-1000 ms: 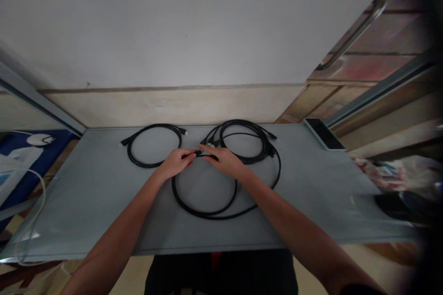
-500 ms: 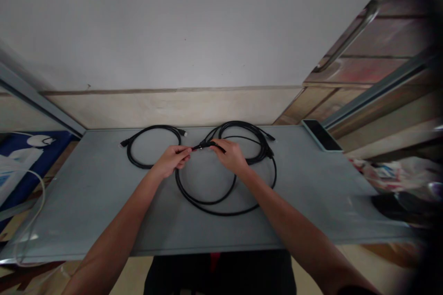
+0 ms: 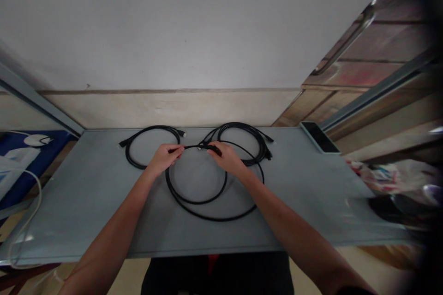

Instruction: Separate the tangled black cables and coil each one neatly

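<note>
A black cable [image 3: 221, 219] hangs in loose loops over the middle of the grey table, held by both hands. My left hand [image 3: 165, 156] pinches it at the left side of the loops. Closed round the same cable is my right hand [image 3: 224, 154], a short way to the right. A short stretch of cable runs taut between the two. Behind my left hand lies a coiled black cable [image 3: 127, 150] with plugs at its ends. Another black coil [image 3: 258, 136] rests just beyond my right hand, its plug ends pointing right.
The grey table [image 3: 297, 212] ends at a white wall [image 3: 187, 32]. A phone [image 3: 320, 137] lies at the back right corner. Dark, blurred items [image 3: 391, 207] sit at the right edge. A white cord [image 3: 39, 193] crosses the left end.
My left hand has moved left along with the cable, widening the gap between my hands. The held loops have shifted left; my right hand stays nearly in place.
</note>
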`<state>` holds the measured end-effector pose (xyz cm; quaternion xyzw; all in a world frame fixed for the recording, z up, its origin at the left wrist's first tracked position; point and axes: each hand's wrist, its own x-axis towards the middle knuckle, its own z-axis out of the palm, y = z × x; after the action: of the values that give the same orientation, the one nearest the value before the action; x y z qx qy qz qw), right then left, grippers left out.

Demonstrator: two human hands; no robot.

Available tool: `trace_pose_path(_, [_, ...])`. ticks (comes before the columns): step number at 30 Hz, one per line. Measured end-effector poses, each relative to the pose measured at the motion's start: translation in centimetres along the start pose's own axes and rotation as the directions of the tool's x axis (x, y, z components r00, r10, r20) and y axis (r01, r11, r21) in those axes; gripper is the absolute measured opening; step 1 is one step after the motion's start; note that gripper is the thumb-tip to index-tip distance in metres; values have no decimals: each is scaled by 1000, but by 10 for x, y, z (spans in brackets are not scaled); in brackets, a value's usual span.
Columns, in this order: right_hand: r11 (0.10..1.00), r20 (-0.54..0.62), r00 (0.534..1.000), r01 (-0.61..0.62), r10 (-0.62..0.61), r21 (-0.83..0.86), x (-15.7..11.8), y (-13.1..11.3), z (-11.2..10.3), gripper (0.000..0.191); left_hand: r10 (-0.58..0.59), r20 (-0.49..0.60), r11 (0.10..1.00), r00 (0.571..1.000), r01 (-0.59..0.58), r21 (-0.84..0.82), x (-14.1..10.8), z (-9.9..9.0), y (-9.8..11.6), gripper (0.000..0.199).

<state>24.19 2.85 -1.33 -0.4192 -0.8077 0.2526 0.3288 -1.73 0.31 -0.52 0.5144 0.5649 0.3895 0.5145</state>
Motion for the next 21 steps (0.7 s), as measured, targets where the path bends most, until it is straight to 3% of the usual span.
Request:
trace_pose_path(5, [997, 50, 996, 66, -68, 38, -1, -3, 2, 28, 181, -19, 963, 983, -173, 206, -4, 6, 4, 37])
trace_pose_path(13, [997, 120, 990, 81, -80, 3, -3, -8, 1, 26, 299, 53, 911, 953, -302, 279, -9, 11, 9, 31])
trace_pose_path(18, [994, 162, 981, 107, -105, -3, -3, -8, 0, 27, 410, 90, 838, 908, -414, 357, -7, 11, 8, 30])
trace_pose_path(21, [990, 188, 972, 143, -142, 5, -6, -11, 3, 28, 466, 167, 782, 869, -493, 382, -7, 17, 6, 29])
